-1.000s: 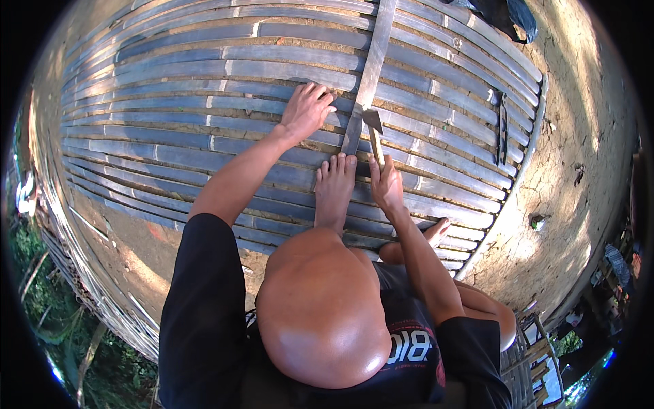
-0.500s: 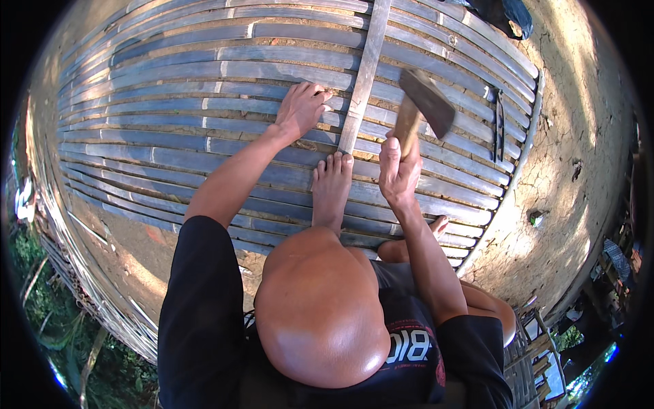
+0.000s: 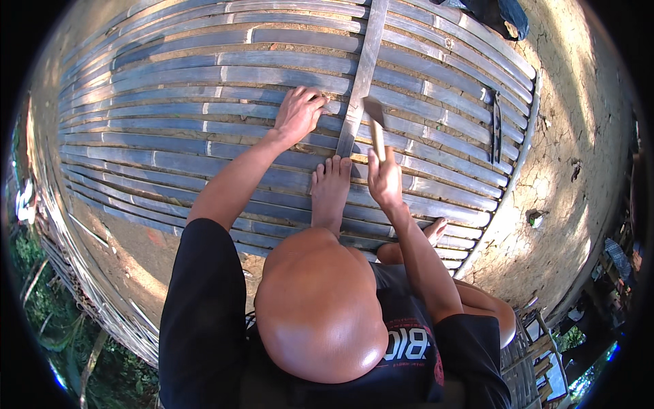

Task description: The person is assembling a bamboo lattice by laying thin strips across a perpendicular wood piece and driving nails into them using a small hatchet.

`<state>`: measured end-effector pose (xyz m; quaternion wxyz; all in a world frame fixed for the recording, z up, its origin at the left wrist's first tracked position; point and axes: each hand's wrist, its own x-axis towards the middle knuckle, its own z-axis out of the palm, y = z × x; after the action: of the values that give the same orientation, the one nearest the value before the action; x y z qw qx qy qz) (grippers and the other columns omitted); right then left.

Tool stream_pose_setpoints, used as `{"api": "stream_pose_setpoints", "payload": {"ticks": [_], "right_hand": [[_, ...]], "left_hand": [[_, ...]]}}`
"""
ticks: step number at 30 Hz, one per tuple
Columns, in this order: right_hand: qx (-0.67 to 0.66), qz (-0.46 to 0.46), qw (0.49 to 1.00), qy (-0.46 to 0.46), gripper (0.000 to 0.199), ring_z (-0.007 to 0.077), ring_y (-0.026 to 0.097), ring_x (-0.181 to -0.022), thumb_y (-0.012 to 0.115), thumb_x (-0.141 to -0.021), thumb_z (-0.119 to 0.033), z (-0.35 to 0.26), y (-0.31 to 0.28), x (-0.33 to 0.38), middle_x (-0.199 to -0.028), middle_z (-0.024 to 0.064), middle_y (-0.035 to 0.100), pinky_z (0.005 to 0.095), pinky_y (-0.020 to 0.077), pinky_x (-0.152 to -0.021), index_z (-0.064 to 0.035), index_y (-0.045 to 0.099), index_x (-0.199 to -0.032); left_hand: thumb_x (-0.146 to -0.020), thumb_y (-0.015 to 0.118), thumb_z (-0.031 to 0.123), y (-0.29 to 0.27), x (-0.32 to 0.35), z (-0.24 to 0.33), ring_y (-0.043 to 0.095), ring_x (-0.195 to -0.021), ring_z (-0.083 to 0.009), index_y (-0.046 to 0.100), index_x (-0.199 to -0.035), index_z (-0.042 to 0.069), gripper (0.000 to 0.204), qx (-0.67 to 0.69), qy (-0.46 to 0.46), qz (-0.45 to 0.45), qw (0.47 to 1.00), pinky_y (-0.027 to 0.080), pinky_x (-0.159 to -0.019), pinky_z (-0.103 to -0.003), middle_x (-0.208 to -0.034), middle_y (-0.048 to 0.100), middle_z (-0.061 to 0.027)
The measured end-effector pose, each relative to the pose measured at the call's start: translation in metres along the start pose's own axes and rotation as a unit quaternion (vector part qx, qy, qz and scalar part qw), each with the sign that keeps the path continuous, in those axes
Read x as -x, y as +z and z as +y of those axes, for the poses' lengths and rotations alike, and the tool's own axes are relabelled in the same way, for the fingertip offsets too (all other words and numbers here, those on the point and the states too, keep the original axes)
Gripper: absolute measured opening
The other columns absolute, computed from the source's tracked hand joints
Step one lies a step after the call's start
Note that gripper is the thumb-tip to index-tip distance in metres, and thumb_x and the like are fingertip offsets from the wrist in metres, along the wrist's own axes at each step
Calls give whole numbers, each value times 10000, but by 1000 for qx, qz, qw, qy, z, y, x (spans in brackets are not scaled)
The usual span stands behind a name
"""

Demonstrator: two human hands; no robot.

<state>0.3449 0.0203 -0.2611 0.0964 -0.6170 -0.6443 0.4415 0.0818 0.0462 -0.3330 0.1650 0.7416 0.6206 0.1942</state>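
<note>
Now the right hand (image 3: 385,181) keeps a closed grip on the hatchet (image 3: 374,116); left hand (image 3: 298,114) presses flat, open, on slats (image 3: 204,146).

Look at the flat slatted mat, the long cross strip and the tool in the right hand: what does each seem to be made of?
Slatted mat: most likely split bamboo, weathered grey, dull; pale node bands cross the slats. Cross strip: seemingly the same grey bamboo, laid over the slats, with the left hand beside it. Tool in the right hand: pale, probably wooden handle; the blade looks like dull metal, though it is small.
</note>
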Motion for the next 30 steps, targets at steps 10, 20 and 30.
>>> {"api": "stream_pose_setpoints", "payload": {"ticks": [10,20,30], "right_hand": [[-114,111,980,-119,291,471,647,-699,556,-1019,-234,-19,-2,5,-808,258,653,467,505,-615,24,550,-1156],[-122,74,985,-99,323,454,624,-567,521,-1047,-304,-69,-33,0,-590,235,573,482,468,-528,19,517,-1045],[-68,44,996,-21,407,374,628,-573,514,-1049,-377,-68,-52,-10,-630,214,580,460,458,-544,24,540,-981]], "left_hand": [[-859,695,119,-1,4,-1,578,-1030,-284,715,-1112,101,254,8,6,10,1000,461,-906,-425,-1085,647,-59],[-879,668,109,-4,5,1,574,-1029,-285,709,-1083,77,210,-9,1,14,1000,453,-921,-427,-1073,642,-61],[-879,688,188,-8,9,-2,579,-1072,-310,659,-1180,82,321,8,4,25,1000,448,-950,-435,-1104,641,-100]]}}
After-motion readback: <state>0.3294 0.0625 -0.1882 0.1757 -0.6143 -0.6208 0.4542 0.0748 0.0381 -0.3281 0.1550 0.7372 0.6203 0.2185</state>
